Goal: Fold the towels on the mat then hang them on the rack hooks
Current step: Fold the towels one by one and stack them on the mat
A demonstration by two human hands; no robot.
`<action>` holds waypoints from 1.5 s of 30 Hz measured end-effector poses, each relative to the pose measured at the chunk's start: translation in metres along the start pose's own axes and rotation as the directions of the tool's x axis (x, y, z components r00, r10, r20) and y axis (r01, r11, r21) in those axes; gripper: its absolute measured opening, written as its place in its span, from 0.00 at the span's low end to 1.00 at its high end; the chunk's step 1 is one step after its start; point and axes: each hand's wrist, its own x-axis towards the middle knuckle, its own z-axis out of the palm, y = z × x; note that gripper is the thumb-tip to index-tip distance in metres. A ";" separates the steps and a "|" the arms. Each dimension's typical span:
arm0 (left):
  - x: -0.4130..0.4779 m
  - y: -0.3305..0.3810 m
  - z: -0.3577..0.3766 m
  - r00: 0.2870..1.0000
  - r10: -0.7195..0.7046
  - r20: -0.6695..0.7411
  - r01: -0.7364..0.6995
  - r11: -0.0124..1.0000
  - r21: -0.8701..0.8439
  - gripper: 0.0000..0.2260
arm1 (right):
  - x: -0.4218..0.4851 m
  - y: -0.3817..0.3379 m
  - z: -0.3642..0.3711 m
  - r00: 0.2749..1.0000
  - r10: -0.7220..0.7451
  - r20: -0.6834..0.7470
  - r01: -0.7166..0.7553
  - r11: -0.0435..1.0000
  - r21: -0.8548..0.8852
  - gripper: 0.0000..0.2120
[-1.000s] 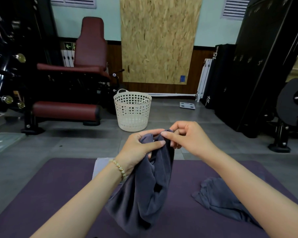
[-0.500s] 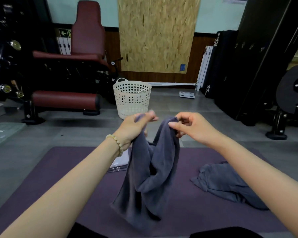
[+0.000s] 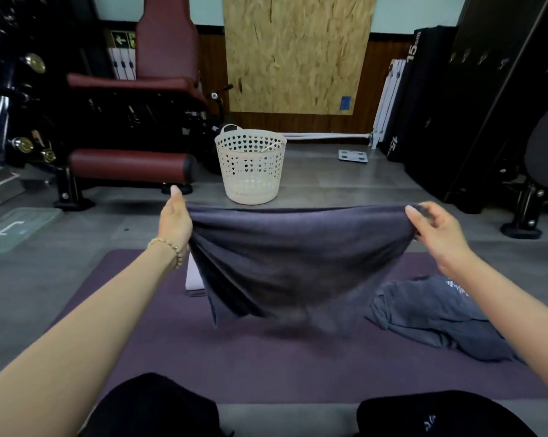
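Gym floor, grey tile, carried one purple mat (image 3: pixel 266 367), with one white perforated basket (image 3: pixel 250 171) beyond it and one black rack (image 3: pixel 487 105) showing four hooks at far right. Two grey towels were counted: the first towel (image 3: pixel 298 253) hung spread in the air above the mat, its top corners gripped by the left hand (image 3: pixel 175 220), fingers curled behind the cloth, and pinched by the right hand (image 3: pixel 436 231) between thumb and bent fingers. The second towel (image 3: pixel 439 316) lay crumpled on the mat's right side, beneath the right forearm.
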 end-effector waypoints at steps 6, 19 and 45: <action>0.004 0.006 -0.002 0.913 0.143 0.381 -0.254 0.931 0.260 0.34 | 0.015 0.002 -0.012 0.978 0.038 -0.205 -0.030 0.999 0.043 0.04; -0.006 -0.004 0.001 0.865 0.138 0.482 -0.305 0.907 0.289 0.07 | 0.012 0.025 -0.011 0.966 -0.040 -0.256 -0.024 0.969 -0.244 0.10; 0.112 -0.198 0.180 0.886 -0.268 0.378 0.003 0.819 0.574 0.11 | 0.101 0.235 0.045 0.915 0.403 -0.032 -0.404 0.908 -0.109 0.05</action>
